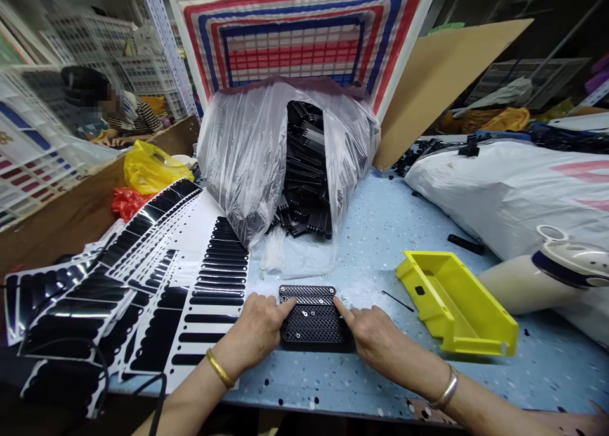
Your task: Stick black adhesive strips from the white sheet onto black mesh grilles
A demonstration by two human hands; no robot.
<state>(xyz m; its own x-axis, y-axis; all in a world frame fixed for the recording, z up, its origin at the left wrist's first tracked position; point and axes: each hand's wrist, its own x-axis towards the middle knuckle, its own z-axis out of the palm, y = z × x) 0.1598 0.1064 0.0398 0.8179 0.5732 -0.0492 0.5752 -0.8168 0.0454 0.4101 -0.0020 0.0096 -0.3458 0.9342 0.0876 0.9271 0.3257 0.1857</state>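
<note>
Several black perforated strips (311,329) lie side by side on the blue speckled table, forming a block with a few small pale rings on top. My left hand (261,325), with a gold bangle at the wrist, reaches its index finger onto the block's upper left; the other fingers are curled. At the upper right edge, the outstretched index finger of my right hand (375,334) touches the block, its other fingers folded under. Whether anything is inside the curled fingers is hidden. Behind, an open plastic bag (247,163) holds many black pieces.
Sheets of black stickers (219,277) spread over the left side. A yellow bin (476,315) and a white device (552,271) stand right. A large white bag (514,188) lies behind them. A person (137,115) sits at the far left.
</note>
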